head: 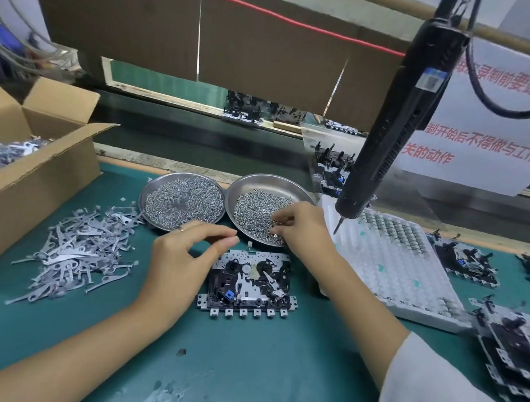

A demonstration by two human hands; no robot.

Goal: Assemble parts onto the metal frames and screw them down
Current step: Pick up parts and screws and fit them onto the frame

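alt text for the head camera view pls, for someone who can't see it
A person's right hand picks at screws in the right metal dish while the left hand hovers over a metal frame on a green bench. A hanging electric screwdriver and a pile of metal levers flank them.

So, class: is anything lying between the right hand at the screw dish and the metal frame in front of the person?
Nothing visible. The right hand pinches at screws in the round steel dish; bare green mat separates it from the black-and-silver metal frame.

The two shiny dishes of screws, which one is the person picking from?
The right dish, nearest the hanging screwdriver. The right hand pinches screws in it; the fuller left dish is untouched.
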